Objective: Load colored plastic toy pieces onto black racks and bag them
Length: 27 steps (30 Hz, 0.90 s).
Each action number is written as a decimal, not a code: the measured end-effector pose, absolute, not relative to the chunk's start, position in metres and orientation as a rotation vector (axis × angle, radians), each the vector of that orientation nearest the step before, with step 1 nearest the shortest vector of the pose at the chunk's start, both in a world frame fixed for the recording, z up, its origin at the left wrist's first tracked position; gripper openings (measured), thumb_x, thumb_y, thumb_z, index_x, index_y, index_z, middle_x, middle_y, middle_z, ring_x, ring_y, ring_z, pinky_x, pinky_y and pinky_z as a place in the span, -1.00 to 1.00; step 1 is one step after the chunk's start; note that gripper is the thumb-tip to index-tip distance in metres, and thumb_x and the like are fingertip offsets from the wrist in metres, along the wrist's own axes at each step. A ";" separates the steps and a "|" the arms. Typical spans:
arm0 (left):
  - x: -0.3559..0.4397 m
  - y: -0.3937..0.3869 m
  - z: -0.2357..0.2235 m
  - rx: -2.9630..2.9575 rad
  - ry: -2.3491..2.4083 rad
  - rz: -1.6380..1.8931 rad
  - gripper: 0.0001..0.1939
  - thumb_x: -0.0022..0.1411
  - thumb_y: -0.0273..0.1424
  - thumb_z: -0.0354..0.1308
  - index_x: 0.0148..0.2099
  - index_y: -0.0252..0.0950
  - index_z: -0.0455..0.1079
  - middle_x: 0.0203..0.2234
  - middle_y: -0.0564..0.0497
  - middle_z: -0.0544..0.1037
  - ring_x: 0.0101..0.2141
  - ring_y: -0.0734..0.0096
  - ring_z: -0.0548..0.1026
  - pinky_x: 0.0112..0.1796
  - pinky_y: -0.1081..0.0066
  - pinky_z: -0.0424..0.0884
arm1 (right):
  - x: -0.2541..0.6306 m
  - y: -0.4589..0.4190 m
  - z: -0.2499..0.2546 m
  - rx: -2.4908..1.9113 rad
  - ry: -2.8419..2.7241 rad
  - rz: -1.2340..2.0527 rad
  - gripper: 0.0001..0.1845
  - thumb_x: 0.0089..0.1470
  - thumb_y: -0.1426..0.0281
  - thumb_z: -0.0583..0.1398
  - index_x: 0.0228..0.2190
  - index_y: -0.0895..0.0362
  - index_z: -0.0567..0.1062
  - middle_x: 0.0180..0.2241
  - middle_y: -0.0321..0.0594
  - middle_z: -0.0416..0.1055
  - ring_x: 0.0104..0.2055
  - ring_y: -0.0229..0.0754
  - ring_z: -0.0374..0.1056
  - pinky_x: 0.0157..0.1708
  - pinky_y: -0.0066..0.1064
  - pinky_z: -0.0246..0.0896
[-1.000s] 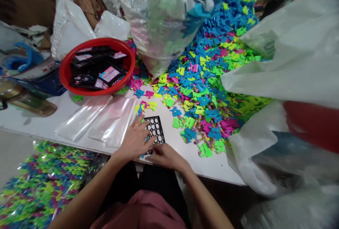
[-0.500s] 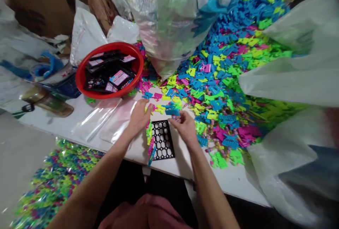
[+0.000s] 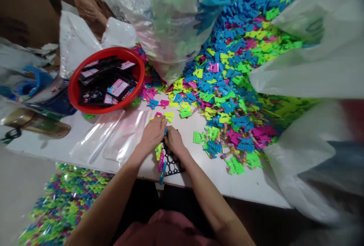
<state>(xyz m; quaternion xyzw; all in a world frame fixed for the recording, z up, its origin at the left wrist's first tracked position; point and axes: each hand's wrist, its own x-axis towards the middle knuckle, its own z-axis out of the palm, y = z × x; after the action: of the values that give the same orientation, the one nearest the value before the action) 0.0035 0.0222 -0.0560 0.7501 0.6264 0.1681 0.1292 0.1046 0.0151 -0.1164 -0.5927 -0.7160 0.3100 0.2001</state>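
The left hand (image 3: 154, 132) bends over the black grid frame's (image 3: 173, 167) upper left edge, beside the coloured plastic clips (image 3: 161, 161). A blue piece (image 3: 165, 131) shows between both hands; whether either grip is clamped cannot be told. The frame lies on the bench (image 3: 207, 168), partly beneath the curled right hand (image 3: 174, 142).

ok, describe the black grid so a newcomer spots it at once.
From the red basin, go right past the clear bags to the near edge of the table. The grid lies there, partly under the right hand. It is flat, black and full of holes, unlike the small bright pieces along its left side.
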 end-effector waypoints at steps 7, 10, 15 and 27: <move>0.009 0.025 -0.057 2.175 1.911 0.432 -0.57 0.36 -0.31 -0.24 -0.03 -0.37 0.41 -0.14 -0.19 0.56 -0.09 0.14 0.51 -0.02 0.17 0.37 | 0.135 0.015 -0.091 -1.549 -2.193 0.909 -0.79 0.08 0.50 0.17 -0.18 0.16 0.46 -0.22 -0.16 0.46 -0.20 -0.19 0.40 -0.20 -0.43 0.26; 0.011 0.022 -0.058 2.167 1.899 0.455 -0.56 0.36 -0.31 -0.25 -0.02 -0.36 0.40 -0.16 -0.17 0.56 -0.11 0.14 0.51 -0.03 0.17 0.37 | 0.209 0.001 -0.078 -1.520 -2.218 0.772 -0.65 0.09 0.60 0.11 -0.09 0.14 0.44 -0.15 -0.18 0.43 -0.18 -0.24 0.37 -0.19 -0.47 0.22; 0.008 0.023 -0.064 2.168 1.855 0.639 -0.55 0.34 -0.26 -0.24 0.03 -0.36 0.36 0.01 -0.20 0.46 0.05 0.16 0.39 0.07 0.18 0.29 | 0.308 -0.016 -0.073 -1.834 -2.401 0.416 -0.71 0.03 0.68 0.08 -0.37 0.15 0.53 -0.20 -0.11 0.40 -0.17 -0.15 0.32 -0.33 -0.46 0.13; 0.011 0.022 -0.060 2.255 1.808 0.456 -0.61 0.31 -0.44 -0.21 0.05 -0.36 0.33 -0.10 -0.17 0.52 -0.05 0.22 0.45 0.04 0.20 0.30 | 0.160 -0.025 -0.106 -1.419 -1.562 1.119 -0.84 0.01 0.32 0.13 -0.36 0.14 0.41 -0.53 -0.32 0.41 -0.51 -0.25 0.30 -0.45 -0.45 0.21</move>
<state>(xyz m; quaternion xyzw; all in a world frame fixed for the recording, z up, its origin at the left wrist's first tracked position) 0.0106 0.0216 -0.0601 0.7661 0.6144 0.1549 0.1078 0.1600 -0.0253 -0.1063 -0.5524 -0.6082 0.4357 0.3676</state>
